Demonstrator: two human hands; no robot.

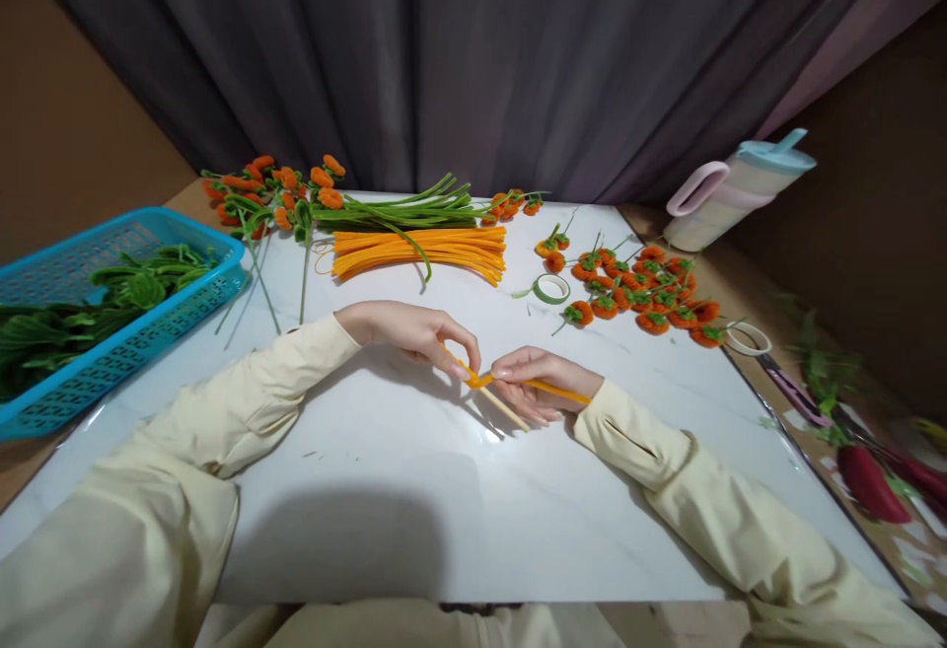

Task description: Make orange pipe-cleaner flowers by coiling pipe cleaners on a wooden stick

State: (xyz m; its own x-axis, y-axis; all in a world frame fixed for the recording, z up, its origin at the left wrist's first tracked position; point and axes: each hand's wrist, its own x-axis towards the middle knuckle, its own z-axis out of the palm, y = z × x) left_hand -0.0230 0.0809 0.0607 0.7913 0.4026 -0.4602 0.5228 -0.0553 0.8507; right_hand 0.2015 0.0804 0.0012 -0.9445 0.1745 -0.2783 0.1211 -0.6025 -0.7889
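Observation:
Over the middle of the white board, my left hand (pixel 418 332) pinches a thin wooden stick (pixel 507 411) together with one end of an orange pipe cleaner (pixel 558 392). That pipe cleaner bends around the stick close to my left fingertips. On the other side, my right hand (pixel 544 377) grips the pipe cleaner between thumb and fingers, and its free length runs back across the palm towards the sleeve. Beyond the hands lie a bundle of orange pipe cleaners (pixel 418 253) and a bundle of green pipe cleaners (pixel 400 211).
At left stands a blue basket (pixel 159 318) of green leaves (pixel 155 278). Orange flowers (pixel 288 189) lie at the back left, more orange flowers (pixel 651 293) at right. Green tape (pixel 551 288), a tumbler (pixel 736 194), a white ring (pixel 747 338) and red-handled scissors (pixel 873 485) are also around.

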